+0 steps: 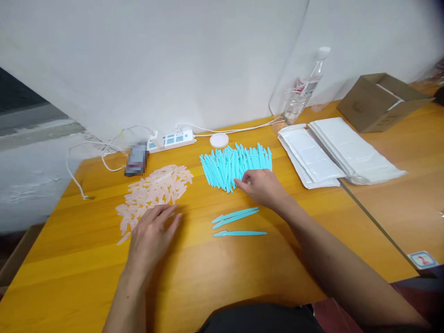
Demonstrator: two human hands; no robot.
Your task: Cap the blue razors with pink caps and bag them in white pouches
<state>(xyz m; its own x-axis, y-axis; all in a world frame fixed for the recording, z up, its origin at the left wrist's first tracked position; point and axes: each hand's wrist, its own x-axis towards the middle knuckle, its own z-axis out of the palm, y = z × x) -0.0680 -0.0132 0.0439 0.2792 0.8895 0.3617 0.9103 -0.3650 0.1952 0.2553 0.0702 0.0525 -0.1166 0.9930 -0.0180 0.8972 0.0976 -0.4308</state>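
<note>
A heap of slim turquoise eyebrow razors (222,169) lies in the middle of the table. My right hand (262,185) is at the heap's lower right edge, thumb and fingers closed in a pinch on a razor there, mostly hidden by the hand. Nearer me, three separate razors (239,233) lie roughly sideways, two of them close together. At the left is a loose pile of pale pink translucent plastic caps (156,187). My left hand (151,233) hovers at its near edge, fingers bent and thumb apart, with nothing visible in it.
Behind the piles are a white power strip (171,141) with cables, a blurred-out dark device (136,159) and a round white disc (219,140). White plastic bags (312,155) lie at right. Beyond them stand a plastic bottle (310,83) and an open cardboard box (374,104).
</note>
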